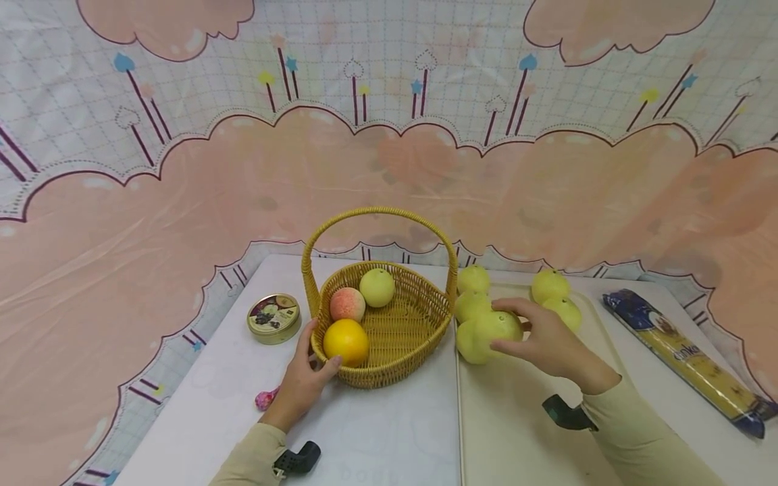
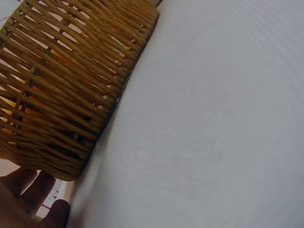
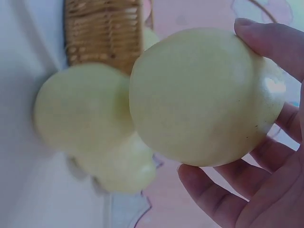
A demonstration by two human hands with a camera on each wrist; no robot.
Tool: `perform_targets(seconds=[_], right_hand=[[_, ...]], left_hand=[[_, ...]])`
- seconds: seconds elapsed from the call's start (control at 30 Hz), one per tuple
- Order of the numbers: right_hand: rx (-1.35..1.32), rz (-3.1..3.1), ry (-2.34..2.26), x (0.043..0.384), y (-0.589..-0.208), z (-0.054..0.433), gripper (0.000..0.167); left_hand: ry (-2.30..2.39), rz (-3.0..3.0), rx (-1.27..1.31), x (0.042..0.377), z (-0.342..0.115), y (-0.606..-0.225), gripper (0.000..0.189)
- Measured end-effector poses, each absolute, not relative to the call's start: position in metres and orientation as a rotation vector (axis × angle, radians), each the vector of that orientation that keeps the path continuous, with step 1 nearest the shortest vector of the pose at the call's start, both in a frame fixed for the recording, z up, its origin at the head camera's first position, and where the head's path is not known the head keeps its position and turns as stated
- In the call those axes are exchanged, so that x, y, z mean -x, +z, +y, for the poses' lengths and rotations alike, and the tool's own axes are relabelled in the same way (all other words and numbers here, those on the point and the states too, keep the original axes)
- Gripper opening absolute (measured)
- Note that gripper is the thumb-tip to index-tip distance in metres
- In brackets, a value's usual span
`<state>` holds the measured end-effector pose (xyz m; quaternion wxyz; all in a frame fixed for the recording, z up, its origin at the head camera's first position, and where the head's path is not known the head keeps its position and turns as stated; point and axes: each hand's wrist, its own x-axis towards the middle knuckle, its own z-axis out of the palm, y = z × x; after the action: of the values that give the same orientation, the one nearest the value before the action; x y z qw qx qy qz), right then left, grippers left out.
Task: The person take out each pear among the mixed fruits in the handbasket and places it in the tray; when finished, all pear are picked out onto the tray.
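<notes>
My left hand grips the left rim of a woven basket with a tall handle; its thumb lies over the front edge, by an orange. Behind the orange sit a peach and a yellow-green round fruit. From the left wrist view, fingertips show beside the basket's woven wall. My right hand holds another yellow-green fruit, thumb on one side and fingers curled round the other. It overlaps a similar fruit at the left edge of a cream tray.
Two more such fruits stand behind along the tray's left edge, and a pair at its back right. A long blue-and-gold packet lies on the right. Left of the basket are a round tin and a small pink wrapped item.
</notes>
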<state>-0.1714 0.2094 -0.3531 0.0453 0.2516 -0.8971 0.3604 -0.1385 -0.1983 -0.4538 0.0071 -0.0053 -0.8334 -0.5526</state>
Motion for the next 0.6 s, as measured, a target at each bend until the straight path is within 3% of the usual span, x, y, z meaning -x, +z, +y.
perform_targets(seconds=[0.6], right_hand=[[-0.439,-2.813,1.064,0.158,-0.387,0.272,0.058]], left_hand=[[-1.695,-2.606,0.017,0.141,-0.199,-0.459,0.089]])
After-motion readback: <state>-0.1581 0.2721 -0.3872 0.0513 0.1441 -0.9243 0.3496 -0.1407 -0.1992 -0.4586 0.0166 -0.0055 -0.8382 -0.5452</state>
